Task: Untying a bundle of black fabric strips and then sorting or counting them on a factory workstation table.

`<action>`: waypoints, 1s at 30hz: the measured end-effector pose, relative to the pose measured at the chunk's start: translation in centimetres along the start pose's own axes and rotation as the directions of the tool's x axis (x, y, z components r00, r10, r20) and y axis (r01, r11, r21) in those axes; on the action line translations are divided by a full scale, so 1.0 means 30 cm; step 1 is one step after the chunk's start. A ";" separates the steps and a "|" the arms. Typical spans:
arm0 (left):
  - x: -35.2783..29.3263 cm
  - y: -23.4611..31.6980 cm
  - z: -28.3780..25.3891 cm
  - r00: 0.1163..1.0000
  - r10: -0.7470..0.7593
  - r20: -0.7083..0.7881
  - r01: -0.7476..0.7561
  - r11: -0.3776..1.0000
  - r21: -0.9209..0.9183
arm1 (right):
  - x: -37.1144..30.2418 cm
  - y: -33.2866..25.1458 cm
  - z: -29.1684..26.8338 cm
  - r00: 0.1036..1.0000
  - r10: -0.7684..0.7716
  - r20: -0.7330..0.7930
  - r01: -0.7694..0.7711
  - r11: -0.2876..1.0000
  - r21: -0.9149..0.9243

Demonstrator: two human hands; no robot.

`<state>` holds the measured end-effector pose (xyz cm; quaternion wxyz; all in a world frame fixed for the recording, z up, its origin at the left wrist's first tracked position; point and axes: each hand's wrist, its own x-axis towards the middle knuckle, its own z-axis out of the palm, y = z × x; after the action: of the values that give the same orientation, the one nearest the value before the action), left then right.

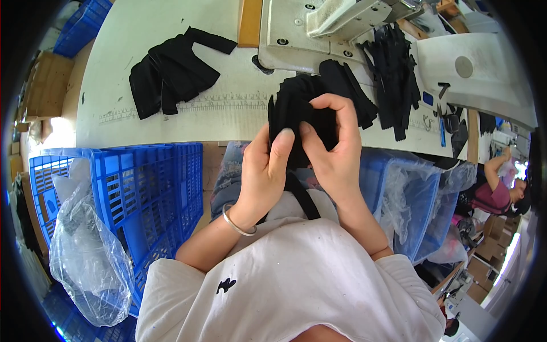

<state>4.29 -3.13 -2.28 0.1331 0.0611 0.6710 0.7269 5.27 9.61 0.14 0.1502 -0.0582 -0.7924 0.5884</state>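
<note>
My left hand (262,168) and right hand (341,162) both gripping a black fabric bundle (295,100), just above the frame's centre, overlapping black cloth pieces (176,74) at upper left

two hands (265,166) (337,162), one held bundle (293,102)

Before you stands a pale tabletop (239,119); cardboard boxes (48,85) are on your left, a bright light strip (509,259) on your right.

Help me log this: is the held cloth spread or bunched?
Bunched: overlapping layers of black cloth curve between left hand and right hand.
</note>
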 end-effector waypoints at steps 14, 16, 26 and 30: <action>0.018 0.001 -0.045 0.992 0.052 -0.114 -0.052 0.999 0.006 | -0.017 0.006 0.098 0.984 -0.145 0.106 0.157 0.981 -0.112; 0.026 0.015 -0.048 0.989 0.024 -0.147 -0.031 0.999 -0.042 | 0.012 -0.020 0.106 0.981 -0.166 0.099 0.171 0.984 -0.043; 0.179 0.108 -0.291 0.808 0.570 0.152 -0.327 0.218 0.920 | 0.109 -0.070 0.128 0.984 -0.062 0.164 0.134 0.868 -0.477; 0.220 0.082 -0.368 0.862 0.435 0.260 -0.350 0.139 0.926 | 0.132 -0.054 0.200 0.968 -0.153 0.198 0.250 0.608 -0.753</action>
<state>-5.25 -12.06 -1.43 -0.1492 0.2753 0.9323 0.1809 -0.19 4.70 0.78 0.1306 0.0063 -0.9761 0.1738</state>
